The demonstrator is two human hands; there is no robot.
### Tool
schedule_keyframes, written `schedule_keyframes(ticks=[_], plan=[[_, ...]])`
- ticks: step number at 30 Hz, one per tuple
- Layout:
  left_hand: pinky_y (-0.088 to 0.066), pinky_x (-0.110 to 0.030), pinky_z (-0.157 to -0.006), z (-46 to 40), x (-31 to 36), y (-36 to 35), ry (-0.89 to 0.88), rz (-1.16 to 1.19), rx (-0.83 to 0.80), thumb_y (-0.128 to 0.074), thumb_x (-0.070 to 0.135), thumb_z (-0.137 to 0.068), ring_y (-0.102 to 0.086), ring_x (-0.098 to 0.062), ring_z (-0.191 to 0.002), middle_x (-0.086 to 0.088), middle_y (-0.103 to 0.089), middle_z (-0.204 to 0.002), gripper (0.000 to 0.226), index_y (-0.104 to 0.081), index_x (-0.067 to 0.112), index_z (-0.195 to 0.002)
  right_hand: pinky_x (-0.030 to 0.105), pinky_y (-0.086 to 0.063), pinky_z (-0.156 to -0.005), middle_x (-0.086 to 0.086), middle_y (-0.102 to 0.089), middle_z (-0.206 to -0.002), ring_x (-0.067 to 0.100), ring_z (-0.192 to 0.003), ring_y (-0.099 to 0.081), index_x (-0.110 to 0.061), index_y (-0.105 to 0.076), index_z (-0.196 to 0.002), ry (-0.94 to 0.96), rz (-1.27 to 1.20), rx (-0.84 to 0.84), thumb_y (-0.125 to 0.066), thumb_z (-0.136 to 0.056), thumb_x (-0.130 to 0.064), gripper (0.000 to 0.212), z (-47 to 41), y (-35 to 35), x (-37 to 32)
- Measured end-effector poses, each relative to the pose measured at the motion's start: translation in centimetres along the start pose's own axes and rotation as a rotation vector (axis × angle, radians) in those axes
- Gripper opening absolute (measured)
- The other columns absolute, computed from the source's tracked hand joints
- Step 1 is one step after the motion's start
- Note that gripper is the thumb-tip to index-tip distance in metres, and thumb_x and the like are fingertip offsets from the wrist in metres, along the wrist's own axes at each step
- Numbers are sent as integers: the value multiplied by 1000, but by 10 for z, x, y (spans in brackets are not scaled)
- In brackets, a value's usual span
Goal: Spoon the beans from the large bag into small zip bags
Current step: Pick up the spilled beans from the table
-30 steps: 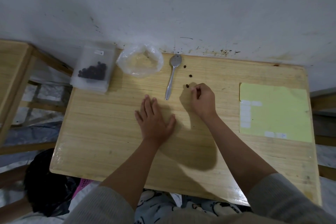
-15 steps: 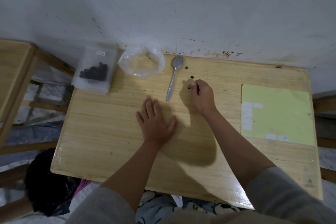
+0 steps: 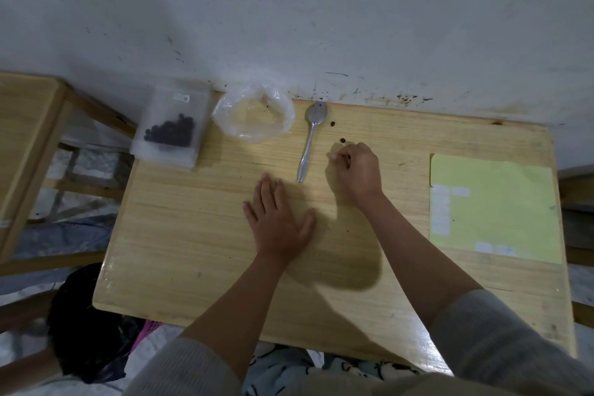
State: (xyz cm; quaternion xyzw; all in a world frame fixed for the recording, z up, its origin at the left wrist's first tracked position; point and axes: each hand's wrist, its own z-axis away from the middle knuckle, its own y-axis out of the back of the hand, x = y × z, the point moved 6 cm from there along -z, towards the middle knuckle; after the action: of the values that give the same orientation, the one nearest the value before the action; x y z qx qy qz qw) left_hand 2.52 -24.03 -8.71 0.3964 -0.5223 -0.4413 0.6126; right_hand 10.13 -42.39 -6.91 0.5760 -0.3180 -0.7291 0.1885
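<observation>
The large clear plastic bag (image 3: 254,116) lies open and almost empty at the table's back edge. To its left a stack of small zip bags (image 3: 172,125) overhangs the table corner, and the top one holds dark beans. A metal spoon (image 3: 310,138) lies bowl up to the right of the large bag. Two loose beans (image 3: 343,140) lie on the wood just beyond my right hand (image 3: 355,170). That hand's thumb and forefinger are pinched together, and what they hold is hidden. My left hand (image 3: 278,222) rests flat on the table, holding nothing.
A yellow-green sheet (image 3: 491,209) with white stickers lies at the right side of the wooden table (image 3: 193,251). The wall runs along the back edge. Another wooden table (image 3: 22,125) stands to the left, and a black bag (image 3: 83,325) sits on the floor.
My right hand moved forward a little and pinched at a third loose bean near its fingertips. That bean no longer shows on the table. My left hand stayed put.
</observation>
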Motion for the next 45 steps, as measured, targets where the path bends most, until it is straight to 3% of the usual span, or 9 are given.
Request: schedule_keyframes(ticks=[8,13,18,21,24,28,32,38,45], plan=[[-19,-64,-106,-2,0,-2,-1,-10,-5,-43,64,-75,-23,-35,-140,-16,-23,-154,85,-37,7,-137,6,-35,-45,-4,-48,-64,6,-53,-45,-6,-53,-82,-254,-381,97,-48,-95,-13,16,10,15,12],[-20,-65,-106,-2,-1,-2,-4,-11,-5,-43,64,-75,-23,-35,-140,-16,-24,-154,84,-35,7,-137,14,-43,-41,0,-56,-73,-1,-41,-52,-3,-58,-90,-325,-546,14,-46,-97,-8,16,5,9,13],[-21,-65,-105,-1,-1,-1,-6,-6,2,-43,64,-75,-23,-34,-140,-15,-24,-154,84,-35,8,-137,22,-36,-38,4,-49,-59,8,-36,-39,-8,-59,-67,-497,-855,-13,-42,-98,-15,37,-2,4,16],[-21,-65,-105,-2,0,0,-2,-3,2,-44,65,-75,-22,-34,-140,-14,-24,-154,85,-35,9,-138,21,-40,-47,-7,-54,-53,7,-43,-45,-6,-55,-60,-411,-641,12,-51,-96,-31,45,-9,9,14],[-21,-64,-105,-2,0,-1,-3,-10,-1,-45,65,-75,-24,-33,-140,-14,-25,-153,85,-36,9,-138,16,-38,-53,-5,-59,-65,6,-59,-51,6,-59,-67,-241,-419,59,-59,-92,-27,42,-16,12,11],[-20,-64,-106,-1,1,0,0,-16,-2,-44,64,-75,-23,-33,-140,-14,-25,-153,85,-37,8,-138,15,-28,-55,3,-51,-74,16,-68,-48,2,-69,-81,-14,-143,132,-64,-89,-19,23,-19,19,1],[-19,-64,-106,-1,0,-1,6,-16,-8,-44,64,-75,-22,-33,-141,-14,-23,-154,86,-36,8,-139,23,-35,-68,13,-57,-79,25,-77,-54,3,-71,-91,9,-87,117,-64,-88,-14,19,-20,17,0],[-21,-64,-105,-1,0,0,2,-22,-3,-44,64,-75,-24,-34,-140,-15,-25,-153,85,-36,7,-138,29,-40,-60,6,-50,-83,15,-71,-46,-3,-71,-92,3,32,87,-64,-88,-24,23,-25,10,2],[-22,-64,-105,-2,2,1,3,-13,3,-45,64,-75,-24,-33,-140,-15,-26,-153,85,-37,7,-137,30,-38,-60,14,-54,-108,29,-83,-57,0,-60,-101,55,197,-25,-49,-95,-15,19,-31,3,3]])
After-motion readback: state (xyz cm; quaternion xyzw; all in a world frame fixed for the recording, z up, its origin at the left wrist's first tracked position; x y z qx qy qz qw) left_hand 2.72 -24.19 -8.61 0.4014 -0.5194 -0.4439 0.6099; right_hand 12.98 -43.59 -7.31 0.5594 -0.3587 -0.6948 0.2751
